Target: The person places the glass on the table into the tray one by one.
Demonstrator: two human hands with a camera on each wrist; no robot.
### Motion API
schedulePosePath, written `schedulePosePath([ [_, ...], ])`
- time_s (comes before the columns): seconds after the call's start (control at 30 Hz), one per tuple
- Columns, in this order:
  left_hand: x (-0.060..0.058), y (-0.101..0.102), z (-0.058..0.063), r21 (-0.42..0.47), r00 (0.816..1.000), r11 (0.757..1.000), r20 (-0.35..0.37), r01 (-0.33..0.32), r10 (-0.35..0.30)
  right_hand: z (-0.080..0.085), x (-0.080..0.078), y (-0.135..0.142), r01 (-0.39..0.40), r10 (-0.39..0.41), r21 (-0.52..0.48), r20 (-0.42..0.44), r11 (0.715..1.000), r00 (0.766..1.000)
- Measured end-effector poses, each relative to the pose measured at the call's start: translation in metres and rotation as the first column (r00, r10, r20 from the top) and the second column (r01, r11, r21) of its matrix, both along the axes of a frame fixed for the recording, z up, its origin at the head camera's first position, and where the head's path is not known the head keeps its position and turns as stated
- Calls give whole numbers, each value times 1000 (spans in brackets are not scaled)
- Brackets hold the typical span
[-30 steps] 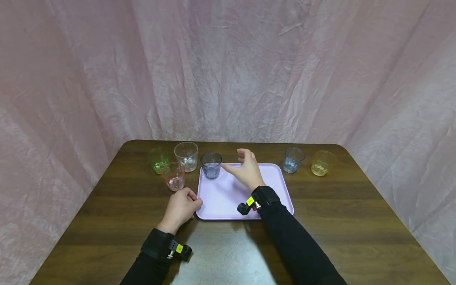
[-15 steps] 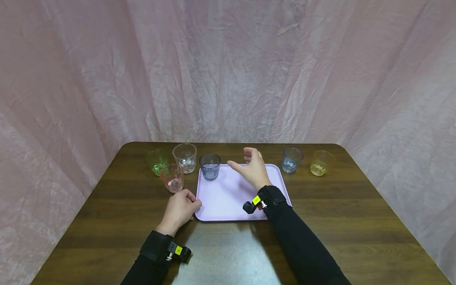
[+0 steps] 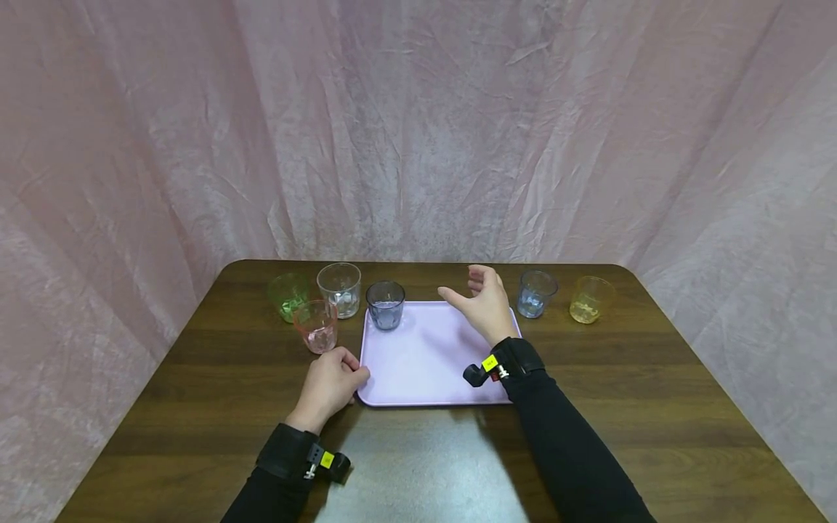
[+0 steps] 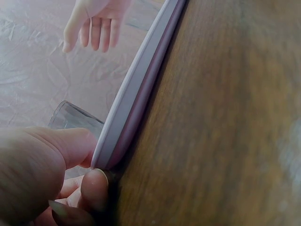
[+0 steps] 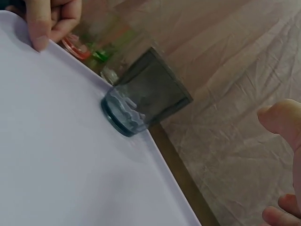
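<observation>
A lilac tray lies on the table, its left front corner pinched between the thumb and fingers of my left hand. The left wrist view shows that thumb and a fingertip on either side of the tray rim. On the tray's back left corner stands a grey glass tumbler, upright. My right hand hovers over the back right part of the tray, thumb and fingers spread apart and holding nothing. In the right wrist view the grey tumbler is well apart from the right thumb.
Left of the tray stand a pink glass, a clear glass and a green glass, close together. A blue glass and a yellow glass are to the right. A draped curtain hangs behind the table.
My right hand has moved right, away from the grey tumbler, with its fingers spread. The left hand stays at the tray's corner, and the glasses keep their places.
</observation>
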State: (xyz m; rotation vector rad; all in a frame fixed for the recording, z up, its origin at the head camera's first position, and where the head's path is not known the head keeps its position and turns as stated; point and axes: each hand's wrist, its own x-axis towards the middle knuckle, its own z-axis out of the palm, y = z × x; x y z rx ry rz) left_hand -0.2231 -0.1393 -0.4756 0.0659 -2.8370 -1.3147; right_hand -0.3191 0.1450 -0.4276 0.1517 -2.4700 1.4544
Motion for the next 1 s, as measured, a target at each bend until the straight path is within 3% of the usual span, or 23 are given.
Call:
schedulePosePath([
  [0.33, 0, 0, 0, 5, 1000, 1000, 15, -4, 4, 7, 1, 24, 34, -34, -4, 19, 999, 999],
  [1.0, 0, 0, 1, 7, 1000, 1000, 15, -9, 9, 22, 0, 68, 92, -94, -39, -50, 995, 994],
])
